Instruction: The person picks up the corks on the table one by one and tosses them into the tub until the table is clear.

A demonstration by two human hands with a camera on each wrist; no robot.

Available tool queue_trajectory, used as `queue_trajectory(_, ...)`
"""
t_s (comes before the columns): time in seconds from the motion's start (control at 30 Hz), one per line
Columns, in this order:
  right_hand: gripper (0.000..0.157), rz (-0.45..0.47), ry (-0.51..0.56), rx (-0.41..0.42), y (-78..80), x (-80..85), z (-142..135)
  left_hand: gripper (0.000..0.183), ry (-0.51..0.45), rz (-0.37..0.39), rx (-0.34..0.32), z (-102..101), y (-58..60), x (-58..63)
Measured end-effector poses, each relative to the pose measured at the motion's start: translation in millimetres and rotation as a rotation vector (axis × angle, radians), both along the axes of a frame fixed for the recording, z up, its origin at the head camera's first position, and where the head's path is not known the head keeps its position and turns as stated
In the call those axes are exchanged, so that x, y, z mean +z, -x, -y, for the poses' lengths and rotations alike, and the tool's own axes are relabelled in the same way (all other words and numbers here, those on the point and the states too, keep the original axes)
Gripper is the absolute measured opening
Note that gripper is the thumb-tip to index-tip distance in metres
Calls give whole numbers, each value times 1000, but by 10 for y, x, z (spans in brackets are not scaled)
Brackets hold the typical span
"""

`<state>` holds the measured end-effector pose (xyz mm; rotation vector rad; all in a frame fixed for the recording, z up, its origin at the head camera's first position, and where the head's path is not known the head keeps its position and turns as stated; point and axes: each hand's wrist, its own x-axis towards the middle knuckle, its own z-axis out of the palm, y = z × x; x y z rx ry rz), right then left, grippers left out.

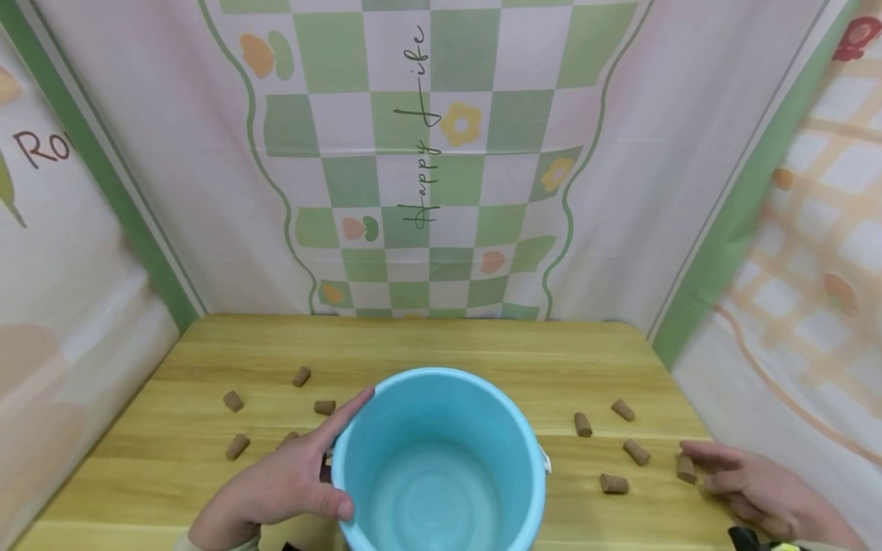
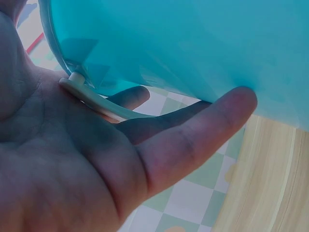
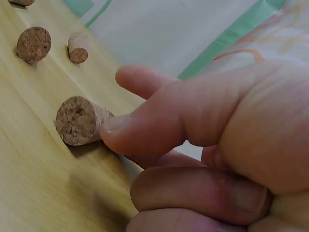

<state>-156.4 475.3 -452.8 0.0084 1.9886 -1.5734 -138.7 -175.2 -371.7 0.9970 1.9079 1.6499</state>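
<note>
A light blue bucket stands at the near middle of the table, its inside bare. My left hand holds its left side, the thumb by the near rim and the index finger along the far rim. In the left wrist view the fingers lie against the outer wall beside the white handle. At the right, my right hand is at a cork stopper lying on the table. In the right wrist view its thumb tip overlaps the cork, while the index finger stretches out apart from it.
Several more corks lie right of the bucket, one of them a cork close by it. Others are scattered to the left, such as a cork. The wooden table is bounded by printed cloth walls at the back and sides.
</note>
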Motion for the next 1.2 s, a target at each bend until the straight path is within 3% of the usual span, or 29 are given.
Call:
queue_trajectory(0.1,47,4,81,-10,4,-50,3,98,11,-4,10,4,-1,-4)
queue_trajectory(0.23,47,-62,77,-4,3,-81,41,99,19,-10,15,6,-6,-7)
queue_trajectory(0.4,42,-51,-61,2,-2,-35,93,98,12,-8,10,4,-7,-6)
queue_trajectory(0.57,61,-94,-210,-24,-4,0,190,98,0,7,6,0,-8,-5)
queue_trajectory(0.8,59,-150,-316,-91,40,-27,238,98,12,10,7,6,-7,-14)
queue_trajectory(1.0,61,-240,-550,-105,68,-26,216,98,23,4,14,7,-8,-18)
queue_trajectory(1.2,67,-270,-547,-92,50,-10,194,98,16,6,10,4,-2,-11)
